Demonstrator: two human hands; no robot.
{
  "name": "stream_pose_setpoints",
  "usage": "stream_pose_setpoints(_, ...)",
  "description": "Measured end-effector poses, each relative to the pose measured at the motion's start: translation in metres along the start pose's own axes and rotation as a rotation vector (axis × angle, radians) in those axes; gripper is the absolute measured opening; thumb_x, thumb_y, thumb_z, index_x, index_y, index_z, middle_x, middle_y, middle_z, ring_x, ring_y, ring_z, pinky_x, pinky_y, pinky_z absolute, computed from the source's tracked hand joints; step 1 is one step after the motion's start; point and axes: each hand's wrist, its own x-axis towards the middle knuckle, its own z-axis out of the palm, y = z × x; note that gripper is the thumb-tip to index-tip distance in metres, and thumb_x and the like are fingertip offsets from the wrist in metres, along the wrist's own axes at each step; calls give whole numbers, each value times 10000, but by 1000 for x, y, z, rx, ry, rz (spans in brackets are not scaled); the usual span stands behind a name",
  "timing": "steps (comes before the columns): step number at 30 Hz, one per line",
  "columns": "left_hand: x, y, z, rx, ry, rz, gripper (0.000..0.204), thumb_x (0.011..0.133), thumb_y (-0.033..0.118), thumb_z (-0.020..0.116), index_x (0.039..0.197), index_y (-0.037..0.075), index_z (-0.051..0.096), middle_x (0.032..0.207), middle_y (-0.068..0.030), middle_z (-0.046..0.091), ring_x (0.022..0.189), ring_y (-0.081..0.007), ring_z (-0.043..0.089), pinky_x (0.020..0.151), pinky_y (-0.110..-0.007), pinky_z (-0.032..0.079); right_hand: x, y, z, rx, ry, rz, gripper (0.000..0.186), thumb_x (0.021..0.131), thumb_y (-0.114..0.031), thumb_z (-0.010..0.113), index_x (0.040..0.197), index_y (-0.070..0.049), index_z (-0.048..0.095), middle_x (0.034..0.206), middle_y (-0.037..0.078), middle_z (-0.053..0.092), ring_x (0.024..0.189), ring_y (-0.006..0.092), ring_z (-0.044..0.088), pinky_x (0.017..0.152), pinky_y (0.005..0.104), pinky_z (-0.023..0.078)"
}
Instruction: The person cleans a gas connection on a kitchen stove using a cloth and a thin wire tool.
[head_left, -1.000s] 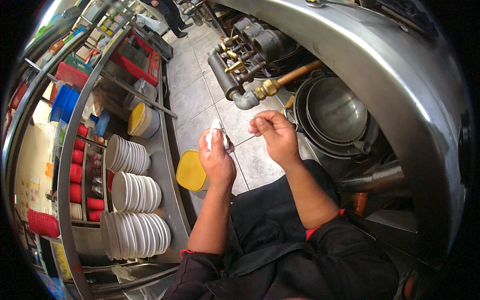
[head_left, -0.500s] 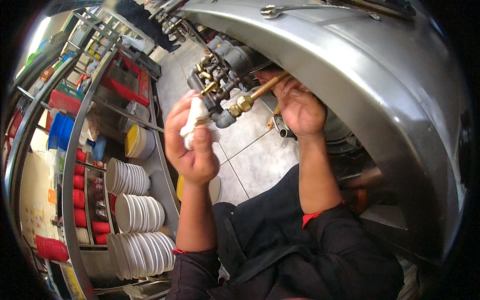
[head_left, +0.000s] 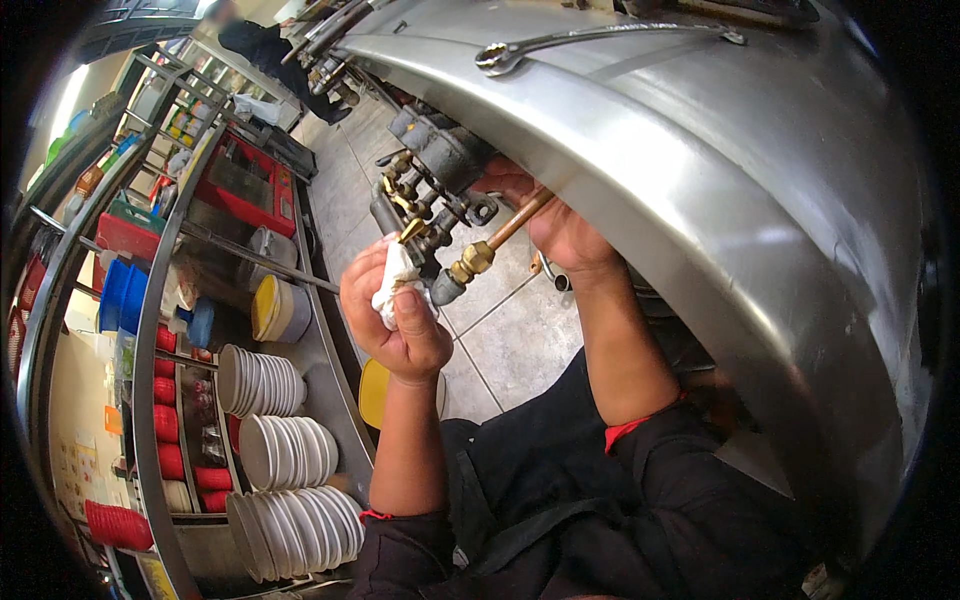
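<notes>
My left hand (head_left: pixel 402 335) is closed on a crumpled white cloth (head_left: pixel 397 282), pressing it against the pipework beside a grey elbow fitting (head_left: pixel 447 290). A brass nut (head_left: pixel 473 263) joins that elbow to a copper pipe (head_left: pixel 520 217), which runs up under a stainless steel panel (head_left: pixel 640 140). My right hand (head_left: pixel 572 238) reaches in behind the copper pipe beneath the panel's edge. Some of its fingers show next to a dark round valve body (head_left: pixel 447 155), but pipe and panel hide their grip. Small brass valves (head_left: pixel 412 230) line the dark manifold near the cloth.
A combination wrench (head_left: pixel 600 38) lies on top of the steel panel. To the left, a metal shelf holds stacked white plates (head_left: pixel 290 450), red cups (head_left: pixel 165 425) and a yellow-lidded tub (head_left: pixel 278 308). Another person (head_left: pixel 265 45) in dark clothes stands at the far end of the tiled floor (head_left: pixel 510 340).
The view has shifted, so pipework and hands appear lower and further left, and more of the far person shows. My left hand still holds the cloth by the elbow fitting.
</notes>
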Motion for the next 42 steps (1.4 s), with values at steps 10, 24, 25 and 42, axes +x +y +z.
stream_pose_setpoints(10, -2, 2, 4, -43, 72, -23, 326, 988, 286, 553, 1028, -37, 577, 1050, -192, 606, 1055, -343, 628, 956, -447, 465, -2, 2, -10, -67, -49, 14, 691, 985, -526, 460, 1340, 63, 530, 1216, 264, 647, 1111, 411, 645, 968, 550, 522)
stream_pose_setpoints(24, -1, 4, 0, -19, 31, -41, 340, 997, 299, 554, 1040, -38, 574, 1069, -202, 613, 1071, -334, 625, 979, -440, 451, -25, -25, -36, -101, 309, -185, 626, 979, -461, 496, 1330, 56, 541, 1209, 237, 654, 1111, 376, 645, 963, 515, 527)
stream_pose_setpoints(25, -1, 4, 0, -20, 29, -45, 340, 998, 298, 553, 1041, -38, 574, 1069, -201, 613, 1072, -334, 625, 979, -440, 451, -26, -25, -37, -101, 312, -187, 623, 979, -457, 497, 1330, 55, 541, 1209, 236, 654, 1111, 375, 645, 963, 513, 527)
stream_pose_setpoints(42, -2, 6, -2, -4, 16, -73, 359, 1002, 312, 547, 1047, -43, 570, 1072, -210, 613, 1089, -335, 619, 986, -437, 441, -29, -26, -34, -135, 337, -204, 569, 972, -401, 520, 1320, 48, 552, 1198, 217, 659, 1104, 347, 646, 959, 489, 528)
